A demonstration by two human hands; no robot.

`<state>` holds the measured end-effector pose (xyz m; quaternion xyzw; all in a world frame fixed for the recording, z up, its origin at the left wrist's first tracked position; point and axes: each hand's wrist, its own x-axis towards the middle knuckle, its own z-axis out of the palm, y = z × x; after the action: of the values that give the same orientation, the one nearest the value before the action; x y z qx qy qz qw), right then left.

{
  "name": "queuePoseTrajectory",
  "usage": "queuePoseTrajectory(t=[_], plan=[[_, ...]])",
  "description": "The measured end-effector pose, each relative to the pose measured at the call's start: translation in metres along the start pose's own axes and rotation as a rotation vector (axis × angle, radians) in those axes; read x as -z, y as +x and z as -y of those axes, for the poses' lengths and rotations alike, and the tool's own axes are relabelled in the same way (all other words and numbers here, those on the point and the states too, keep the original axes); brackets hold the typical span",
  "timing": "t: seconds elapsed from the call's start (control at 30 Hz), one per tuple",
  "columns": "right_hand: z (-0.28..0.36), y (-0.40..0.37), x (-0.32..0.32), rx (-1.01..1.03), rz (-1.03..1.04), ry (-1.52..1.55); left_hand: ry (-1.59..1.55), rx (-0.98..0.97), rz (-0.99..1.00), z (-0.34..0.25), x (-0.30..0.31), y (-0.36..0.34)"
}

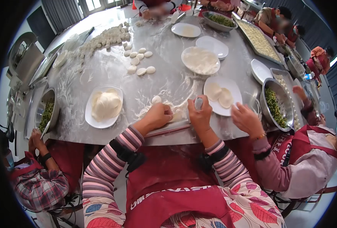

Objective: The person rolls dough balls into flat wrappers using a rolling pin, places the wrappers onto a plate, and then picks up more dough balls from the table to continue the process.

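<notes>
At the near edge of the steel table, my left hand [159, 115] is closed with its fingertips on a small flat piece of dough [177, 115]. My right hand [200, 117] is wrapped round a rolling pin [198, 102]; only its pale grey end shows above the fist. A small dough ball [156, 99] lies just beyond my left hand. To the right, a white plate [229, 85] bears rolled dough wrappers [225, 97]. A smooth dough lump [106, 104] rests on a white plate [96, 123] at left.
Many dough pieces [117, 35] lie at the far left. A flour plate [201, 60] stands ahead. Bowls of green filling [273, 108] flank me on both sides. A neighbour's hand [246, 119] is close on my right; another person's hands [37, 141] are at left.
</notes>
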<state>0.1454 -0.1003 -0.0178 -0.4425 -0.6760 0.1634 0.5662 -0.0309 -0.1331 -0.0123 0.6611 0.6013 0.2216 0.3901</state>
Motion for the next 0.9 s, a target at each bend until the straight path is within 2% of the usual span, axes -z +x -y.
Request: queuePoseTrajectory(t=[0.1,0.17,0.23,0.33,0.4,0.43,0.5,0.57,0.6,0.67,0.77,0.83,0.9], plan=[[0.0,-0.003,0.002,-0.003,-0.005,0.014,-0.061,0.034,0.024,-0.007,0.005,0.012],[-0.002,-0.01,0.007,0.057,-0.02,0.002,0.205,-0.087,0.087,-0.008,0.002,0.017],[0.009,-0.018,0.018,-0.072,0.025,0.07,0.17,-0.061,0.077,-0.004,0.002,0.017],[0.017,-0.024,0.029,0.034,0.013,0.029,0.139,0.016,0.04,0.002,0.005,0.016],[0.014,-0.026,0.028,0.057,-0.013,0.051,-0.099,0.139,0.107,0.008,0.005,0.013],[0.009,-0.024,0.024,0.041,-0.004,0.049,-0.096,0.139,0.108,0.01,0.004,0.011],[0.002,-0.022,0.019,0.031,-0.003,0.05,0.0,-0.013,-0.015,0.013,-0.001,0.009],[0.0,-0.012,0.011,-0.022,0.034,0.023,0.079,-0.069,-0.001,0.02,-0.006,0.013],[-0.003,-0.012,0.008,0.032,-0.007,0.004,0.148,-0.031,0.088,0.009,0.0,0.014],[0.007,-0.007,0.011,0.123,-0.074,-0.014,0.155,-0.115,0.018,0.008,-0.003,0.015],[0.008,-0.008,0.016,0.073,-0.019,-0.047,0.077,-0.064,0.024,-0.002,-0.004,0.012],[0.012,-0.009,0.018,-0.058,0.033,0.05,0.096,-0.108,0.012,-0.003,-0.003,0.01],[0.012,-0.007,0.017,-0.036,0.021,0.027,0.079,-0.094,0.014,-0.008,-0.001,0.004]])
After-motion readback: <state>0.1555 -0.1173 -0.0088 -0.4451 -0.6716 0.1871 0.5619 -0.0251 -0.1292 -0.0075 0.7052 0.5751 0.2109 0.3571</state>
